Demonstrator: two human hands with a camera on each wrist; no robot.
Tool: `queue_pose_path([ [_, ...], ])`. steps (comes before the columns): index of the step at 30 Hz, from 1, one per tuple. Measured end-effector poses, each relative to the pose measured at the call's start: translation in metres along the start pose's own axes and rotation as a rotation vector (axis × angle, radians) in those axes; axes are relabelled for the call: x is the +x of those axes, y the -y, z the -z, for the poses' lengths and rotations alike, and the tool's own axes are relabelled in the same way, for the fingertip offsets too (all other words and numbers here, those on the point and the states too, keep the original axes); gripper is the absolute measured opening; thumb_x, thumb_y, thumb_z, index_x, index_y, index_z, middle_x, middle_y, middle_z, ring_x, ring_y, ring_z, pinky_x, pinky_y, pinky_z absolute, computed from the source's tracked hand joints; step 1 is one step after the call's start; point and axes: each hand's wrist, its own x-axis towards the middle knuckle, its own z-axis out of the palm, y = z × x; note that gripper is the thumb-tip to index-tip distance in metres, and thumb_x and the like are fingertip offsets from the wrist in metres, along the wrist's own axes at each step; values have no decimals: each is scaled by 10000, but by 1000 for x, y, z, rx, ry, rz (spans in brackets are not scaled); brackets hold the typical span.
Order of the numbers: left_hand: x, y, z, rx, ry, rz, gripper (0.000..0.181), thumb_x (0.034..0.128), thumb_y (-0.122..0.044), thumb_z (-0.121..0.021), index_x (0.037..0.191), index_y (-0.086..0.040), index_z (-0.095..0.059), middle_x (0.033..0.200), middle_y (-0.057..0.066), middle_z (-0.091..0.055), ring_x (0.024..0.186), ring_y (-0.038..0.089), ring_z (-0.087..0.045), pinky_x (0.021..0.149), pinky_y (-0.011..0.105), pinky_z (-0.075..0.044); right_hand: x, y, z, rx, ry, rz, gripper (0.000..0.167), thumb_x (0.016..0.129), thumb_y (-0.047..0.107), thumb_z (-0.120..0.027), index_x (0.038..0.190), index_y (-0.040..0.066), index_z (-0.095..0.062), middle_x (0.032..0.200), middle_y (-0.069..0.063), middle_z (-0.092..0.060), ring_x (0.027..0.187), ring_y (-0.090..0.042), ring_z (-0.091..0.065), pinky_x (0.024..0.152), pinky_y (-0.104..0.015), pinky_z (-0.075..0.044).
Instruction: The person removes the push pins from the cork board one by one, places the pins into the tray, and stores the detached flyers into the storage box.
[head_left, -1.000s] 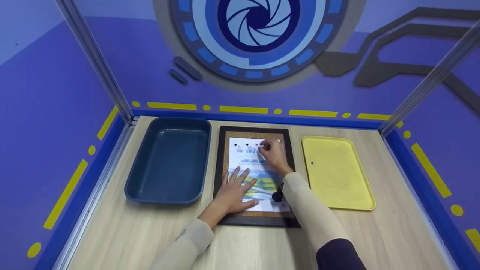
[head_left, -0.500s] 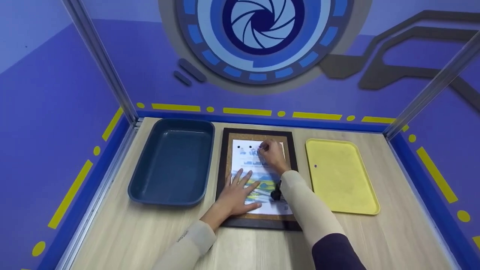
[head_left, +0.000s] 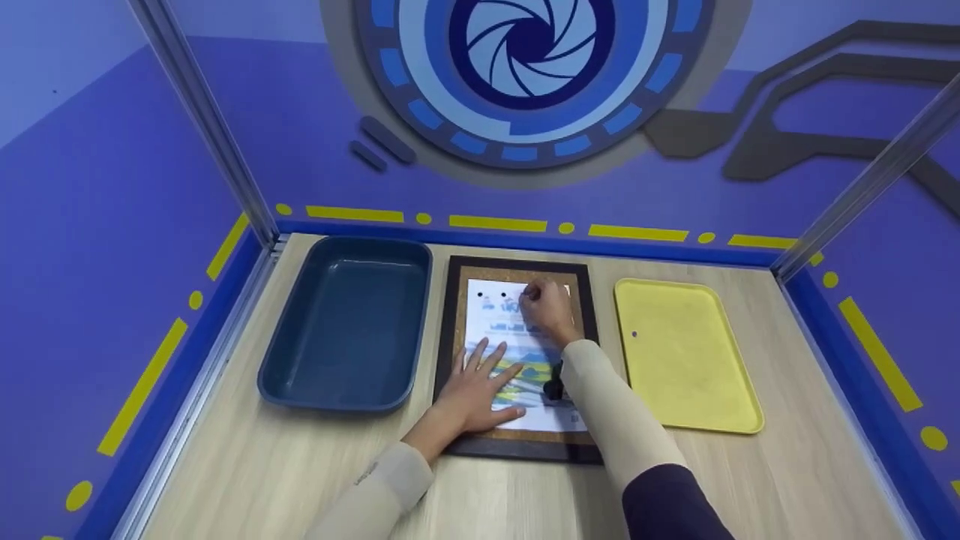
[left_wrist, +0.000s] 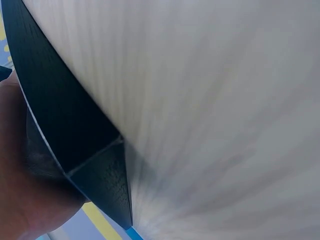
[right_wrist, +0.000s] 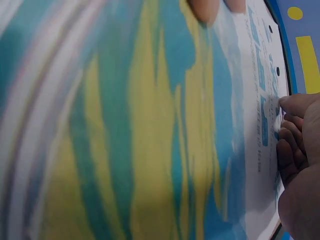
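Note:
A white printed sheet (head_left: 487,315) with a coloured landscape lies on a cork board in a dark frame (head_left: 517,447). My left hand (head_left: 469,394) lies flat with spread fingers on the sheet's lower left. Near the top edge, my right hand (head_left: 549,309) pinches a small purple pin, mostly hidden by the fingertips. To its left, two black pins (head_left: 480,294) (head_left: 503,294) sit in a row on the sheet. The right wrist view shows the right hand (right_wrist: 300,150) with curled fingers at the sheet's edge; the left wrist view shows part of the left hand (left_wrist: 30,190).
A deep dark blue tray (head_left: 345,330) stands left of the frame. On the right lies a shallow yellow tray (head_left: 690,367) with one small purple pin (head_left: 634,334) near its left side. Patterned blue walls (head_left: 300,150) enclose the wooden table (head_left: 795,337).
The head view has shifted slightly. My right fingertips now cover the purple pin that showed beside them before; the left hand stays in place on the sheet.

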Motion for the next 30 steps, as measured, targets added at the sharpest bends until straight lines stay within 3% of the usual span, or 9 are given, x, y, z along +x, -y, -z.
queue_pose_path([
  [5, -1, -1, 0, -12, -1, -4, 823, 972, -792, -466, 1667, -367, -351, 1774, 64, -175, 1623, 396, -103, 1250, 682, -113, 0, -2, -5, -31, -63, 17, 65, 955, 82, -740, 906, 45, -760, 858, -83, -719, 802, -253, -670, 764, -446, -568],
  [13, -3, -1, 3, -20, 14, 11, 823, 975, -799, -444, 1672, -376, -333, 1779, 49, -154, 1628, 380, -84, 1252, 685, -95, 2, -1, -5, -18, -29, -9, 90, 987, 96, -719, 917, 48, -751, 867, -85, -717, 795, -238, -656, 750, -430, -558],
  [30, -3, -1, 6, -6, 13, 8, 822, 979, -805, -422, 1673, -373, -333, 1780, 33, -156, 1632, 364, -80, 1261, 666, -100, 6, -2, -6, -60, -82, 17, 109, 965, 77, -715, 867, 41, -746, 823, -75, -718, 773, -217, -641, 739, -413, -541],
])
